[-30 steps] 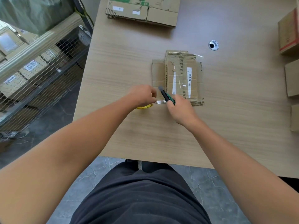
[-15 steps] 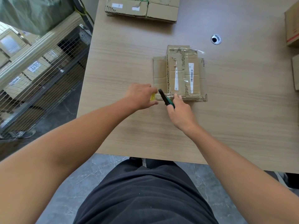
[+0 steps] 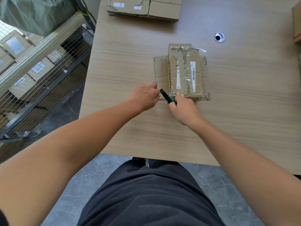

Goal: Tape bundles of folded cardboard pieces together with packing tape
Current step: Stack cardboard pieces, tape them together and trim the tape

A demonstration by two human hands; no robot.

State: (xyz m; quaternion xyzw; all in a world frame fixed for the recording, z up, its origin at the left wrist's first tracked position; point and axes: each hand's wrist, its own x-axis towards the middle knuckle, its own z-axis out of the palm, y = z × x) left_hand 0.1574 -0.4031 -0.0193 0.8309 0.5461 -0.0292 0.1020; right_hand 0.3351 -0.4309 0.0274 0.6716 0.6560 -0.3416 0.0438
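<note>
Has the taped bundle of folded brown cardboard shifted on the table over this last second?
No. The taped bundle of folded brown cardboard keeps the same offset from the round metal cable hole in the wooden table; only the camera view shifted.

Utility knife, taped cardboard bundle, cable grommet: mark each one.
utility knife [image 3: 167, 97]: head view, on its exposed dark body.
taped cardboard bundle [image 3: 185, 74]: head view, on the middle of its top face.
cable grommet [image 3: 219, 37]: head view, on its dark centre hole.
</note>
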